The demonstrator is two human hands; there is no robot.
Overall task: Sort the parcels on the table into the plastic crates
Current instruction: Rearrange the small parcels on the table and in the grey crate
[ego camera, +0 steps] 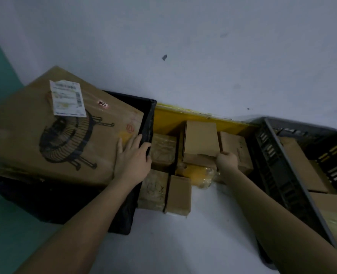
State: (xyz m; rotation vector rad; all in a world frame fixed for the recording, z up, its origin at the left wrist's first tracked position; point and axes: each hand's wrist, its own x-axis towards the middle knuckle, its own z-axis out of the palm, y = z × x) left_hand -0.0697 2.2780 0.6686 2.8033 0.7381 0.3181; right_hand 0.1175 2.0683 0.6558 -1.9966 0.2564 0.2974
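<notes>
Label (67,98) unreadable; left hand (133,159) flat on fan-printed box (64,135), right hand (227,160) gripping small box (201,140).

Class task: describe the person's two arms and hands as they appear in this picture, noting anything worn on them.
Both forearms are bare as far as the frame shows, with no sleeves visible. The left hand and right hand wear no gloves. No watch, ring or wristband is visible, though the dim light hides fine detail.

Dim, bluish light; soft blur, wide-angle bending at edges.
</notes>
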